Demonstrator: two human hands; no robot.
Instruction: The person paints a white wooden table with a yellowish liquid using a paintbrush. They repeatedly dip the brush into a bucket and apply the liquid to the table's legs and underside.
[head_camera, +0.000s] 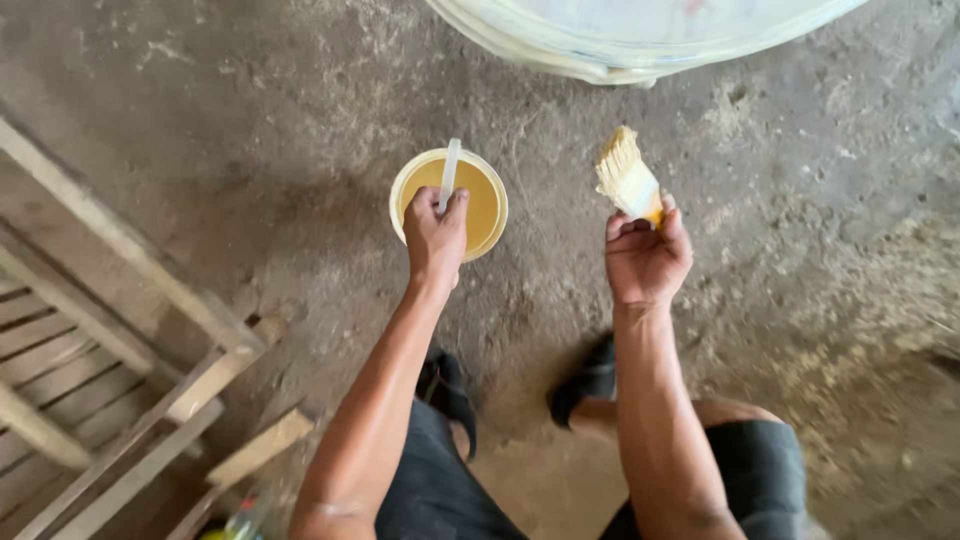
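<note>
My left hand (436, 232) grips the white handle (449, 172) of a small round bucket (494, 166) that holds yellowish-tan liquid; the bucket hangs or rests just above the dirt floor. My right hand (645, 258) is closed around a paintbrush (626, 178) with pale, splayed bristles and a yellow ferrule, the bristles pointing up and away from me. The brush is to the right of the bucket, apart from it. Below the hands I see my knees in dark shorts and my black sandals (447, 386).
A weathered wooden slatted frame (110, 330) lies at the left on the floor. The curved rim of a large white container (600, 50) shows at the top edge. The floor (800, 220) is grey, rough dirt or concrete.
</note>
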